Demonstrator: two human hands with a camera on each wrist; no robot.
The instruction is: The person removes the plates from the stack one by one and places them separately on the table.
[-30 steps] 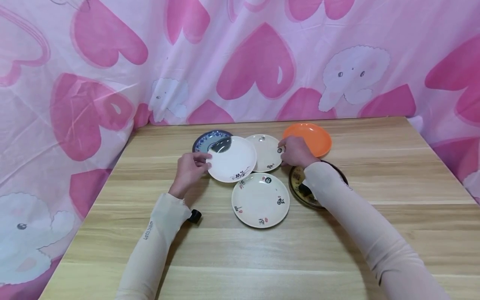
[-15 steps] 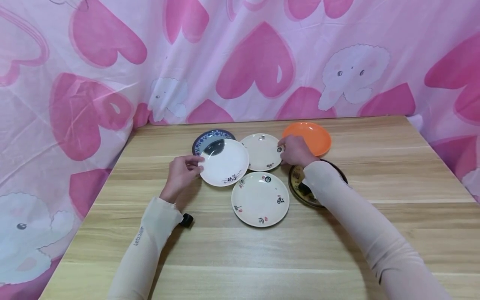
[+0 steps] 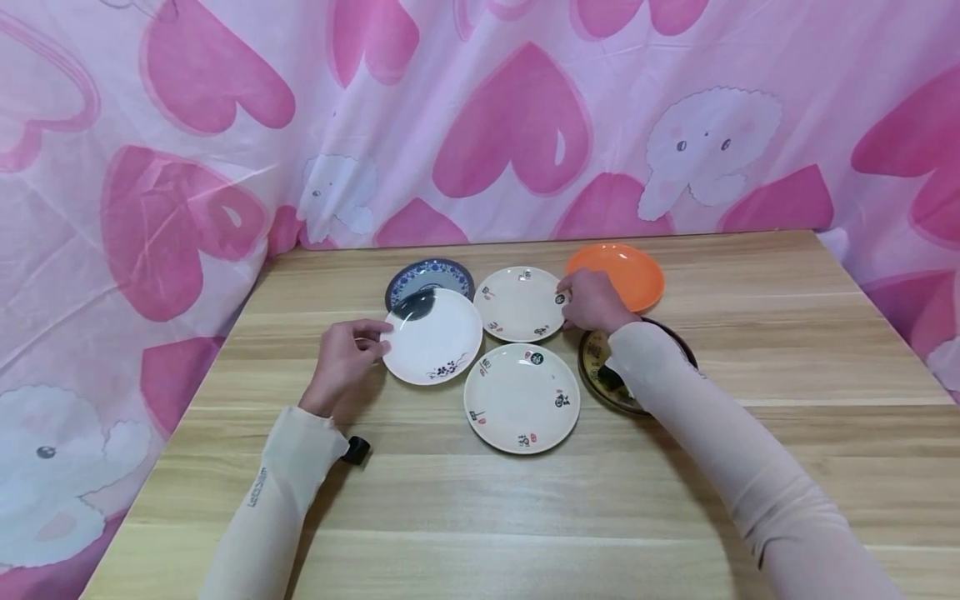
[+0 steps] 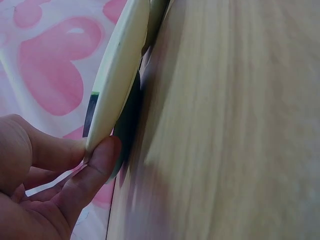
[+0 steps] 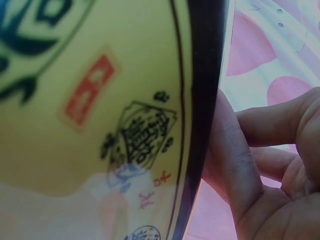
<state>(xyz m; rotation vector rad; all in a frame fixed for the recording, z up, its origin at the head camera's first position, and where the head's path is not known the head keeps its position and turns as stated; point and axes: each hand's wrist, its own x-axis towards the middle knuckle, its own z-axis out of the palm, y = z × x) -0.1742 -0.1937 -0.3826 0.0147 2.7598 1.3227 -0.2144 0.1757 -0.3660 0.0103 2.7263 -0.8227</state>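
Note:
My left hand (image 3: 345,358) pinches the left rim of a white plate (image 3: 435,346) with a dark patch and small flower print. In the left wrist view its edge (image 4: 117,65) sits between thumb and fingers, with a gap above the wood. That plate overlaps the front of a blue-patterned plate (image 3: 442,271). My right hand (image 3: 596,304) pinches the right rim of the rear cream plate (image 3: 519,302), which bears small black and red characters. A dark-rimmed yellow plate (image 5: 100,165) fills the right wrist view and hides the fingertips.
A second cream plate (image 3: 521,400) lies at the front middle. Behind my right hand is an orange plate (image 3: 637,275); the dark-rimmed yellow plate lies partly under my right sleeve (image 3: 660,367). A pink heart-print curtain (image 3: 517,125) hangs behind the wooden table (image 3: 465,517).
My left hand has drawn the white plate left and toward me, off the rear cream plate, uncovering its left side and more of the blue-patterned plate. My right hand has stayed put.

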